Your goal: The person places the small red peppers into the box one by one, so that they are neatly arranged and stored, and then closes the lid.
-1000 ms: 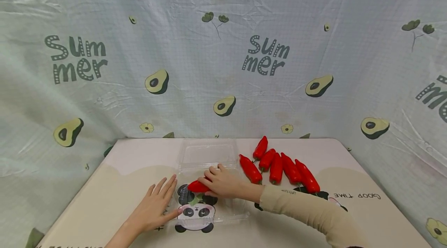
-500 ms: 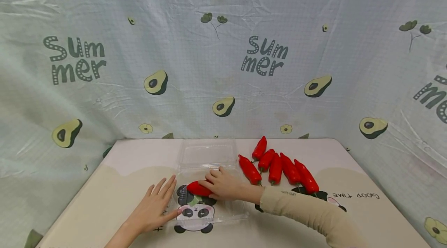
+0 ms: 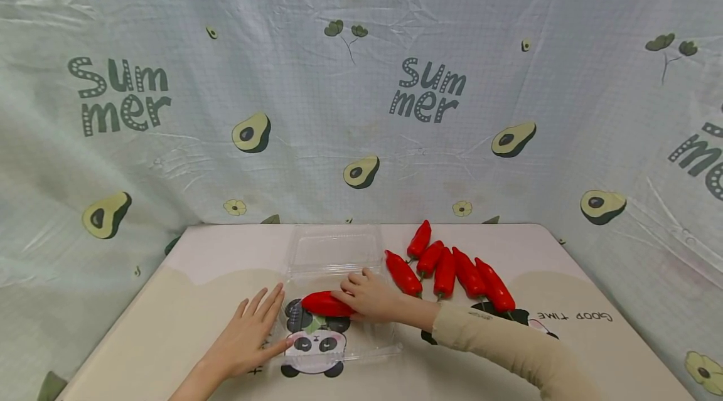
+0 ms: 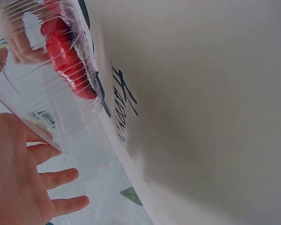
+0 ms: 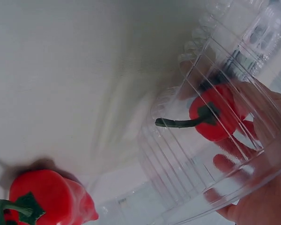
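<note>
A red pepper [image 3: 326, 304] with a green stem lies in the base of a hinged clear plastic box [image 3: 369, 351], towards its left side. My right hand [image 3: 367, 295] reaches into the box and holds the pepper near its right end, some fingers across its top. Through the clear wall in the right wrist view, the pepper [image 5: 213, 112] shows its stem end, with fingers close around it. At the box's left wall rests my left hand [image 3: 248, 332], fingers straight and spread, thumb at the near left corner. It holds nothing.
Several red peppers [image 3: 445, 272] lie in a loose group right of the box. The box's clear lid [image 3: 336, 249] is folded back towards the patterned curtain [image 3: 305, 74]. Panda drawings and lettering are printed on the pale tabletop [image 3: 203, 300].
My right hand has shifted slightly right along the pepper, so more of the pepper shows. The pepper lies more level across the box. My left hand stays in place.
</note>
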Motion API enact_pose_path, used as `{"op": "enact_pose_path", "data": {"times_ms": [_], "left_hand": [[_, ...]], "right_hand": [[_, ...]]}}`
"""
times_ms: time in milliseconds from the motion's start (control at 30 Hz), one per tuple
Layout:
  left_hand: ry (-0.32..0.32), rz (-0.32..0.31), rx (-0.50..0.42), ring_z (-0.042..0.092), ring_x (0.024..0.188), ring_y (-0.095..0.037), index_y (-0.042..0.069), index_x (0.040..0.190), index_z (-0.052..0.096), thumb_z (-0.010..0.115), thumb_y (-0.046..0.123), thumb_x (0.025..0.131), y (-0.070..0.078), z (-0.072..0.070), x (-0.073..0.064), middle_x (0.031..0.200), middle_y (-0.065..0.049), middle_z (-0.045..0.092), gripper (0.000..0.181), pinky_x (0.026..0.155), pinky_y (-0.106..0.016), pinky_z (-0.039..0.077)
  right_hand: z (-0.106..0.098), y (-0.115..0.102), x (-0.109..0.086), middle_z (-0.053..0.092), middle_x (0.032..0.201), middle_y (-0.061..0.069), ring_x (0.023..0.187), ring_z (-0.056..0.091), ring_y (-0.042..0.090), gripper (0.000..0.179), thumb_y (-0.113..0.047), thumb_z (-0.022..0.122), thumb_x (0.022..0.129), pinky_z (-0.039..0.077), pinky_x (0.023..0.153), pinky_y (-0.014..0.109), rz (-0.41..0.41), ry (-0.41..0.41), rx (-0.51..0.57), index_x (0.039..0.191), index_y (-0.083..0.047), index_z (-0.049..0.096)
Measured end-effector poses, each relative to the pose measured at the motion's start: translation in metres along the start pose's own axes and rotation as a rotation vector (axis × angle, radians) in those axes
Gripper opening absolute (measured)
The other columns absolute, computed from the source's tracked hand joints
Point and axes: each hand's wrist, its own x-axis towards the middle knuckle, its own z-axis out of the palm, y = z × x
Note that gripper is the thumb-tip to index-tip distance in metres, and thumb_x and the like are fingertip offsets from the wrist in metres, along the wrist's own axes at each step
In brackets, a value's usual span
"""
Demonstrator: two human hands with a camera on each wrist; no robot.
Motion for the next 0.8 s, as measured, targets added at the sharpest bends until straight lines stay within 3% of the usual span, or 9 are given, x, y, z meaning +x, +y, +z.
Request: {"op": "enact_pose_path", "data": {"times_ms": [467, 800], "left_hand": [[-0.001, -0.034, -0.008, 0.032, 0.128, -0.037, 0.002, 0.133, 0.039, 0.053, 0.057, 0.077, 0.0025, -0.0005, -0.0004, 0.143, -0.013, 0.034, 0.080, 0.098, -0.059, 0.029], [0.002, 0.000, 0.019, 0.032, 0.128, -0.035, 0.000, 0.133, 0.039, 0.053, 0.056, 0.078, 0.0011, -0.0008, -0.0021, 0.142, -0.013, 0.035, 0.080, 0.099, -0.055, 0.030]], "right_hand": [[0.0006, 0.0042, -0.0099, 0.054, 0.118, -0.007, 0.108, 0.044, 0.012, 0.058, -0.042, 0.064, 0.077, 0.041, 0.094, 0.034, -0.004, 0.006, -0.005, 0.129, -0.026, 0.044], [0.0015, 0.0032, -0.0105, 0.055, 0.116, -0.007, 0.107, 0.045, 0.013, 0.056, -0.037, 0.066, 0.076, 0.041, 0.093, 0.033, -0.012, 0.041, -0.028, 0.127, -0.026, 0.045]]}}
